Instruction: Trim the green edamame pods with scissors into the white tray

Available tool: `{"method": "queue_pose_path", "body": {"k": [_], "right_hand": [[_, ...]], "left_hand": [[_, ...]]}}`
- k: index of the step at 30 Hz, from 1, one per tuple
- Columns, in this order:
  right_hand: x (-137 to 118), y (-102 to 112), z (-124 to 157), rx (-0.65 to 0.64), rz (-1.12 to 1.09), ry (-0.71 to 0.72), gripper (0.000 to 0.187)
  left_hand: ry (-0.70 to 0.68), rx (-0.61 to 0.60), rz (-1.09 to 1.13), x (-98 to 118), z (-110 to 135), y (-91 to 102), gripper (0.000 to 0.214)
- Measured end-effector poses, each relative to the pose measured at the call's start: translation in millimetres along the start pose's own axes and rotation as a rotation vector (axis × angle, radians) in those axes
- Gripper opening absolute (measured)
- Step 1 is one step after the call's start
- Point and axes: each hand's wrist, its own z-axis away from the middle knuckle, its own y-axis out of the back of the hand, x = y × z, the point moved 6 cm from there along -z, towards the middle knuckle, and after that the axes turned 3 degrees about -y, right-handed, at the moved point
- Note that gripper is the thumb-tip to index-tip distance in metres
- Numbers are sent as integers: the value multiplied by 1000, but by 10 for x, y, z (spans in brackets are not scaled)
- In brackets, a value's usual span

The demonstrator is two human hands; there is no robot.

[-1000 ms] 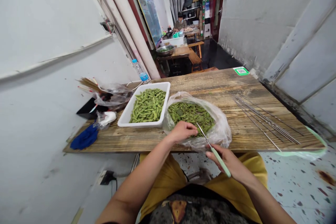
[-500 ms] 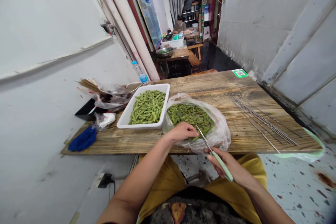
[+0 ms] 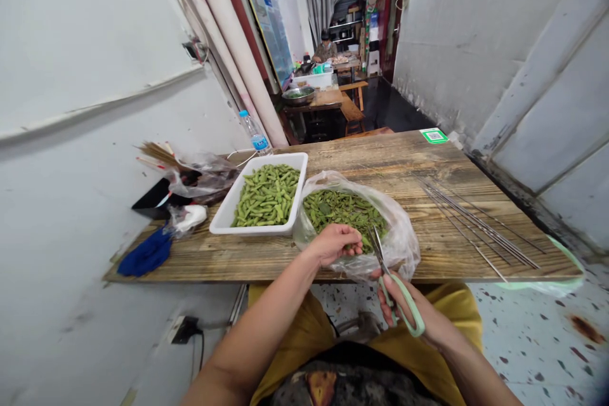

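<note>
My right hand [image 3: 404, 307] grips a pair of scissors [image 3: 408, 304] with pale green handles, its blades parted and pointing away over the plastic bag [image 3: 404, 235]. Inside this clear, open bag lie green soybean pods [image 3: 328, 203] with bits of leaf. My left hand [image 3: 339, 244] is closed in a pinch at the bag's near side, just left of the blades. A green soybean pod seems to be between its fingertips, mostly hidden by them. A white tray [image 3: 223, 219] to the left holds a heap of cleaner-looking pods [image 3: 266, 196].
Several metal skewers [image 3: 480, 222] lie on the wooden table [image 3: 352, 155] at right. A water bottle [image 3: 257, 133], a blue cloth [image 3: 145, 254] and a black box [image 3: 155, 196] with wooden sticks are at left. A person [image 3: 326, 47] sits at a far table.
The scissors have opened from nearly closed blades, and their handles have spread. Their tips have shifted slightly right, away from my left fingertips. My left hand has barely moved.
</note>
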Motion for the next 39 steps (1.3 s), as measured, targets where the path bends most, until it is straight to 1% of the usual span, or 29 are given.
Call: {"method": "queue_pose_path", "body": {"k": [4, 11, 14, 16, 17, 18, 19, 20, 21, 23, 24, 25, 26, 27, 28, 29, 30, 31, 32, 33, 34, 35, 37, 39], "right_hand": [[-10, -40, 23, -5, 24, 15, 47], [15, -45, -58, -13, 2, 2, 43], [48, -45, -88, 21, -33, -52, 46], [53, -40, -91, 48, -56, -70, 48], [46, -30, -84, 63, -70, -65, 50], [36, -13, -73, 77, -84, -57, 51], [26, 9, -57, 90, -94, -51, 53], [17, 36, -40, 101, -96, -46, 55], [9, 62, -23, 104, -86, -43, 56], [-13, 98, 4, 86, -39, -21, 57], [-25, 105, 12, 72, -13, -3, 57], [-36, 107, 17, 60, 10, 14, 56], [-42, 103, 18, 51, 28, 27, 56], [-43, 94, 15, 44, 38, 32, 56], [-39, 83, 10, 39, 45, 32, 56], [-32, 70, 2, 36, 47, 30, 56], [-24, 57, -7, 35, 45, 27, 57], [-15, 48, -17, 37, 39, 24, 57], [-8, 40, -25, 40, 33, 21, 56], [-1, 35, -31, 45, 28, 16, 56], [4, 31, -33, 50, 24, 10, 57], [4, 27, -30, 53, 23, 5, 57], [-7, 18, -14, 57, 35, 1, 58], [-22, 11, 6, 63, 62, 0, 59]], "left_hand": [[-54, 74, 112, -17, -23, -4, 25], [-71, 75, 133, -40, -16, -36, 26], [-55, 69, 130, -47, 19, -82, 26], [-64, 62, 119, 3, 99, -89, 26], [-92, 70, 99, 65, 158, -58, 26], [-144, 102, 61, 160, 230, 12, 25], [-221, 169, 4, 290, 315, 133, 24], [-327, 283, -76, 457, 418, 306, 23], [-449, 441, -182, 650, 544, 520, 21], [-714, 854, -432, 1062, 872, 976, 19], [-799, 1033, -598, 1239, 1017, 1153, 19], [-826, 1130, -777, 1383, 1098, 1283, 20], [-803, 1116, -966, 1488, 1100, 1366, 20], [-773, 1066, -1137, 1552, 1074, 1405, 20], [-753, 1012, -1267, 1574, 1042, 1404, 21], [-754, 957, -1353, 1559, 1007, 1358, 21], [-777, 902, -1396, 1512, 967, 1268, 21], [-806, 840, -1407, 1433, 913, 1144, 23], [-819, 735, -1399, 1320, 827, 994, 24], [-790, 572, -1392, 1168, 701, 825, 25], [-708, 396, -1405, 986, 556, 660, 25], [-604, 298, -1433, 814, 425, 540, 24], [-414, 256, -1523, 554, 217, 415, 20], [-317, 273, -1602, 415, 81, 380, 16]]}}
